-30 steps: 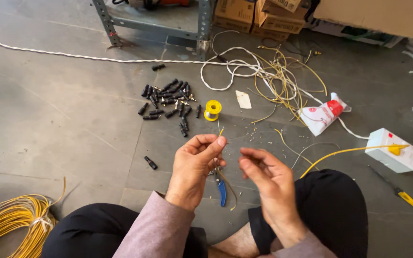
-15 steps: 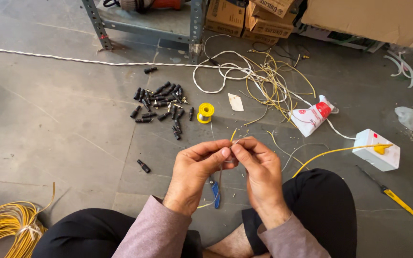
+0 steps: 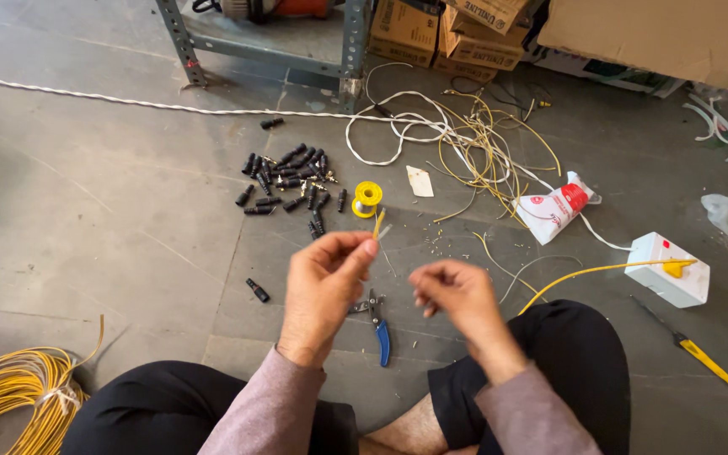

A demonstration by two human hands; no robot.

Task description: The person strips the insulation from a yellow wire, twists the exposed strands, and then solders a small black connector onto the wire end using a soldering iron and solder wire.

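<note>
Left hand (image 3: 323, 282) pinches a short yellow wire piece (image 3: 378, 222) between thumb and forefinger, its tip sticking up toward 12 o'clock. Right hand (image 3: 455, 292) sits just beside at 3 o'clock, fingers curled narrow; whether it holds anything, cannot tell. Blue-handled pliers (image 3: 380, 324) lie on the floor between the hands, untouched.

Progress, as a judgement: early or middle. The pile of black connectors (image 3: 290, 181) at 11 o'clock looks loose with no wire on them, one stray connector (image 3: 257, 291) at 9 o'clock, small cut scraps (image 3: 434, 244) scattered near the hands. A yellow wire coil (image 3: 12, 398) at 8 o'clock is mostly unused.

Packages: small yellow spool (image 3: 366, 199) at 12 o'clock; white and red pouch (image 3: 554, 207) at 2 o'clock; white box with a yellow plug (image 3: 669, 269) at 3 o'clock; brown cardboard boxes (image 3: 440, 34) under the metal rack (image 3: 349, 50) at 12 o'clock, printed labels; a small white paper slip (image 3: 420, 181) beside the spool.
</note>
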